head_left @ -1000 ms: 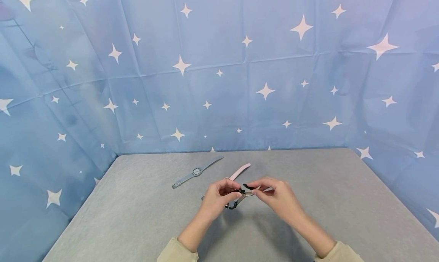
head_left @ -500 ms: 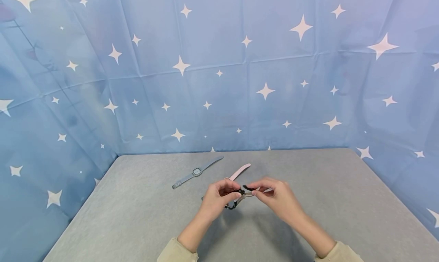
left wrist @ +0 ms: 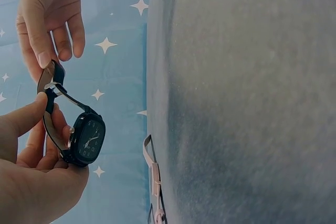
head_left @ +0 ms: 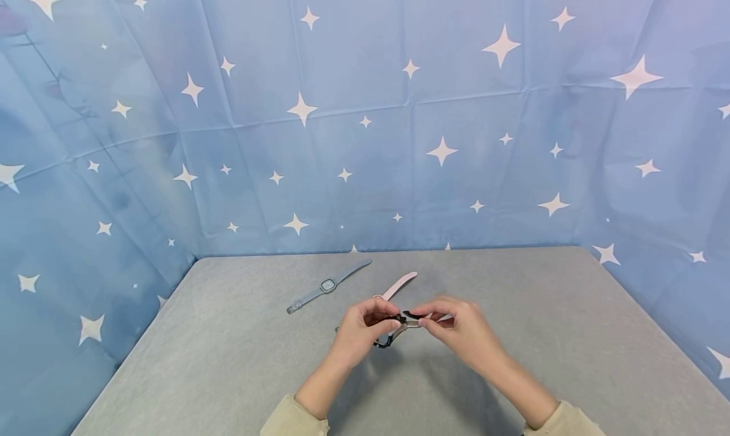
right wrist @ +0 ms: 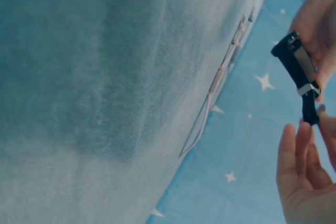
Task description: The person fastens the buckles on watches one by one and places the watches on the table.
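Note:
Above the table, both hands hold a black wristwatch (left wrist: 90, 139) with a squarish dark dial and pale numerals. Its strap is bent into a loop, dark outside and brown inside. My left hand (head_left: 360, 328) pinches the strap beside the silver buckle (left wrist: 53, 86), with the watch case hanging by its fingers. Across from it, my right hand (head_left: 461, 327) pinches the strap's end between thumb and index finger, its other fingers loosely bent. In the right wrist view the black strap (right wrist: 295, 66) passes through the buckle, and the dial is turned away.
Behind the hands, a pink-strapped watch (head_left: 399, 285) lies on the grey table (head_left: 228, 347), partly hidden by the left hand. A light blue watch (head_left: 327, 286) lies flat to its left. A blue star-patterned cloth (head_left: 365, 157) surrounds the table's back and sides.
The black strap end at my right fingers has shifted slightly downward, closer to the buckle. Both hands otherwise stay in place, and the watches on the table have not moved.

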Demonstrator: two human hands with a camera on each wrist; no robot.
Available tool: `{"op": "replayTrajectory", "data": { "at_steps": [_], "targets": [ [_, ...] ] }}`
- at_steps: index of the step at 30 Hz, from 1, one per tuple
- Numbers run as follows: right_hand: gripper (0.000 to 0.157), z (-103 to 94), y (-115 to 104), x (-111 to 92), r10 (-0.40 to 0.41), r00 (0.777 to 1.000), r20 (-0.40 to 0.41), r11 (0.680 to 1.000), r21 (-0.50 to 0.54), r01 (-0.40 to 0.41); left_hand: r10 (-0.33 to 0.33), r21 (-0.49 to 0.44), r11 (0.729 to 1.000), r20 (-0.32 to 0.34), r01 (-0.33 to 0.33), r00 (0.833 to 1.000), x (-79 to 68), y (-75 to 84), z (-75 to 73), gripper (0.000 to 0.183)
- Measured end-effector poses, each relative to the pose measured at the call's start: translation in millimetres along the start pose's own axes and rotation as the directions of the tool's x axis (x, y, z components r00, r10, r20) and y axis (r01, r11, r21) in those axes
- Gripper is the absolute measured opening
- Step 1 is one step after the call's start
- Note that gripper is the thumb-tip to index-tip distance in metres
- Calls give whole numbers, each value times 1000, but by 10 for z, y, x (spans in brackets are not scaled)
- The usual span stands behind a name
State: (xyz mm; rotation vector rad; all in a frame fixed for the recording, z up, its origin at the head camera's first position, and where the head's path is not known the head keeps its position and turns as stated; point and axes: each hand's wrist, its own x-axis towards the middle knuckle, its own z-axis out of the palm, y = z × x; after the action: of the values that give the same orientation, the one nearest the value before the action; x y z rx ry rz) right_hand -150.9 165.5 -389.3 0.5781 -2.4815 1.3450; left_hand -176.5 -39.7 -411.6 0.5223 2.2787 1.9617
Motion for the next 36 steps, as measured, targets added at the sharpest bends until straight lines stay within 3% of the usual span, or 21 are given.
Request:
{"op": "replayTrajectory", "data": {
  "at_steps": [36],
  "targets": [
    [19,-34,-17,3,12,997,78,998,-60,-7,12,20,1000,7,-12,1000,1,1,1,13]
  ]
}}
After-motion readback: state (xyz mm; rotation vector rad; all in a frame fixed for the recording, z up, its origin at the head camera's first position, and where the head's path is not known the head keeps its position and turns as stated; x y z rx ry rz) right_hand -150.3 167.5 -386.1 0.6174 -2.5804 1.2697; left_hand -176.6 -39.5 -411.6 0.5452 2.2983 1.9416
